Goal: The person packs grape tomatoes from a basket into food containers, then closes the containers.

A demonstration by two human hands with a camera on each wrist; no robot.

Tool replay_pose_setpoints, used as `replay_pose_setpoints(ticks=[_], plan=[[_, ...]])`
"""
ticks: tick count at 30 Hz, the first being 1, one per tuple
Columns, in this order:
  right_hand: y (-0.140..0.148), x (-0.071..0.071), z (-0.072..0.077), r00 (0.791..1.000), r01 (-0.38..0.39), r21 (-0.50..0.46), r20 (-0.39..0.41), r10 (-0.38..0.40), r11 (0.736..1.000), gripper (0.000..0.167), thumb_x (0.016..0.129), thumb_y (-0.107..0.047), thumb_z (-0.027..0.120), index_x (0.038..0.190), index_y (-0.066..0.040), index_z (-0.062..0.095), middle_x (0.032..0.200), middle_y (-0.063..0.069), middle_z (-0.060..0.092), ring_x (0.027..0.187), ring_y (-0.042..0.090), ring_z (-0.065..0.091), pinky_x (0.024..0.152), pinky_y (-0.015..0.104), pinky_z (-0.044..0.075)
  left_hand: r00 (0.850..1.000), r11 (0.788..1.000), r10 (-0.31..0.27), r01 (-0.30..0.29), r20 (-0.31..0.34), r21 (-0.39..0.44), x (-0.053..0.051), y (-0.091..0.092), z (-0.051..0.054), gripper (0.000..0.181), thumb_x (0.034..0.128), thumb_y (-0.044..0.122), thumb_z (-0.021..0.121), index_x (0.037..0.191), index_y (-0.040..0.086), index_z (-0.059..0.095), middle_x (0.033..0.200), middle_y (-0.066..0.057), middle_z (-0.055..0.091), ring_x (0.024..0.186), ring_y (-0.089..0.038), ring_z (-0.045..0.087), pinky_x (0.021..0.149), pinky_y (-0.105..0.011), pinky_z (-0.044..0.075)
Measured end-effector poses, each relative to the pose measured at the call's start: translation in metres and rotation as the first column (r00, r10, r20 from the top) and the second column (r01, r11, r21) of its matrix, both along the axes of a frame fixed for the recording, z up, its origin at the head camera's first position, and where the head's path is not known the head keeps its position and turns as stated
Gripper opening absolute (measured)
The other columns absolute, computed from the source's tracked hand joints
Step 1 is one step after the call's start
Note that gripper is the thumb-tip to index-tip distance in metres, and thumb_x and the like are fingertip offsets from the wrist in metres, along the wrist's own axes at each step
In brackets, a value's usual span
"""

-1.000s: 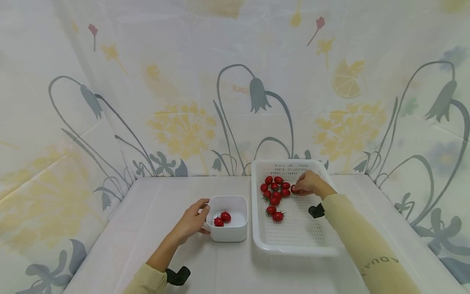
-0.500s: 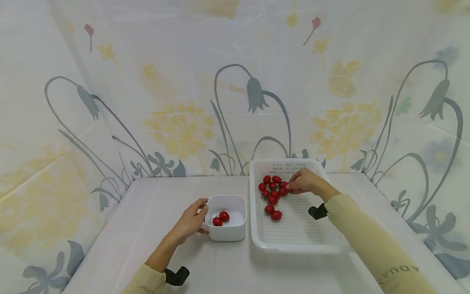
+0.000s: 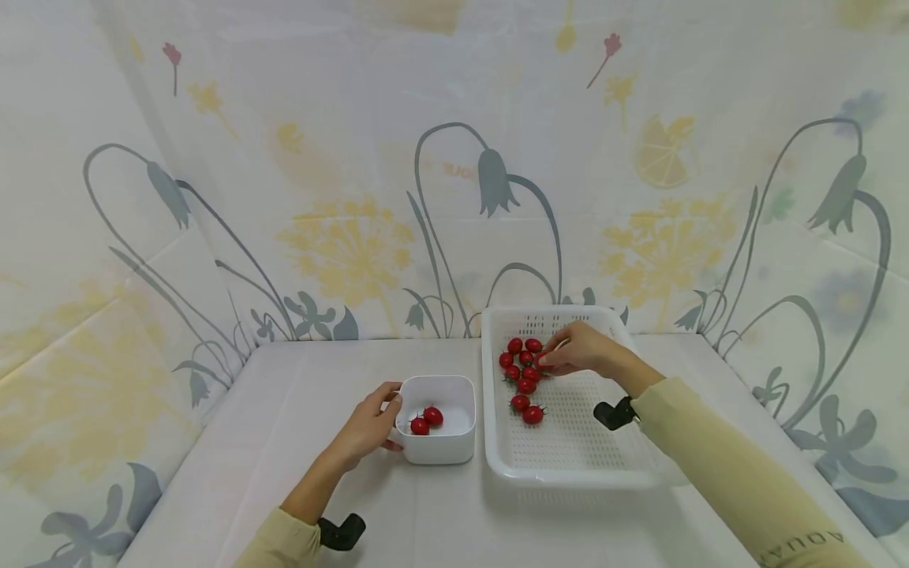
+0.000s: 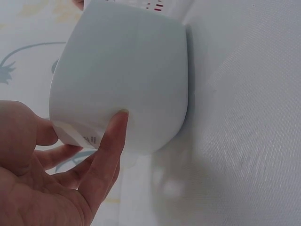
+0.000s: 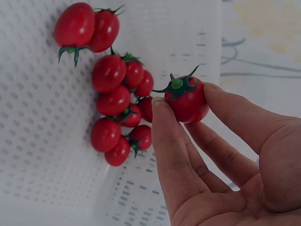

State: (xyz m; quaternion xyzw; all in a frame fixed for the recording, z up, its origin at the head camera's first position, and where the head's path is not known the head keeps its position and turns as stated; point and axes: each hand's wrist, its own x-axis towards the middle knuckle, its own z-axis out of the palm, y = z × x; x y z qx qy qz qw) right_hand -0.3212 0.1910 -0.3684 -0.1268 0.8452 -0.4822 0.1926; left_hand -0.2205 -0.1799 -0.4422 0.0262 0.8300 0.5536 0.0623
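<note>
A small white box (image 3: 440, 451) stands left of a white perforated basket (image 3: 561, 478). The left hand (image 3: 368, 426) grips the box's left side; in the left wrist view its fingers (image 4: 110, 141) lie along the outer wall of the box (image 4: 127, 66). Inside the box are two red tomatoes (image 3: 433, 416). Over the basket, the right hand (image 3: 585, 352) pinches one tomato, seen in the right wrist view as a red tomato (image 5: 188, 101) with a green calyx between thumb and fingers (image 5: 171, 146). Several other tomatoes (image 5: 114, 100) lie beside it in the basket.
A white cloth (image 3: 419, 528) covers the table. Behind it hangs a pale sheet (image 3: 341, 102) with printed flowers. Black straps with small black parts (image 3: 615, 413) sit at both wrists. The basket's rim rises around the tomatoes.
The right hand has moved left across the basket toward the tomato cluster, with a tomato between its fingers. The left hand has stayed on the box.
</note>
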Motion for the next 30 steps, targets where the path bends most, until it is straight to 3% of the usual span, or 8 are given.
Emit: replay_pose_setpoints(ticks=[15,20,25,30], plan=[[-0.011,0.020,0.018,0.999,-0.049,-0.044,0.008,0.050,0.998,0.031,0.095,-0.005,0.069,0.116,0.016,0.062,0.103,0.017,0.071,0.096,0.031,0.073,0.094,0.047,0.059,1.000,1.000,-0.004,0.004,0.004,0.000,-0.001,0.001,0.000,0.038,0.1088,0.015,0.046,0.145,0.006,0.049,0.142,-0.022,0.051,0.106,-0.037,0.062,0.062,-0.040,0.064],[-0.019,0.028,0.023,0.998,-0.059,-0.058,0.000,0.059,0.997,0.032,0.094,-0.004,0.070,0.117,0.016,0.063,0.105,0.019,0.071,0.095,0.030,0.073,0.090,0.041,0.062,1.000,1.000,-0.002,0.002,0.007,-0.003,-0.002,0.000,0.000,0.038,0.1089,0.016,0.047,0.146,0.006,0.049,0.144,-0.022,0.050,0.107,-0.037,0.061,0.063,-0.039,0.064],[-0.029,0.038,0.026,0.997,-0.073,-0.076,-0.017,0.072,0.994,0.029,0.094,-0.004,0.071,0.116,0.014,0.065,0.106,0.019,0.072,0.099,0.036,0.072,0.089,0.041,0.062,1.000,1.000,0.001,-0.001,0.009,0.001,-0.001,0.000,0.000,0.038,0.1088,0.016,0.047,0.146,0.006,0.049,0.144,-0.023,0.050,0.107,-0.037,0.061,0.063,-0.040,0.065],[-0.040,0.046,0.025,0.996,-0.062,-0.068,-0.068,0.058,0.996,0.024,0.092,-0.008,0.074,0.110,0.008,0.070,0.101,0.014,0.073,0.094,0.031,0.073,0.089,0.042,0.062,1.000,1.000,0.002,-0.002,0.010,-0.002,0.000,0.000,-0.001,0.038,0.1089,0.015,0.047,0.146,0.006,0.048,0.145,-0.023,0.049,0.108,-0.037,0.061,0.063,-0.040,0.065]])
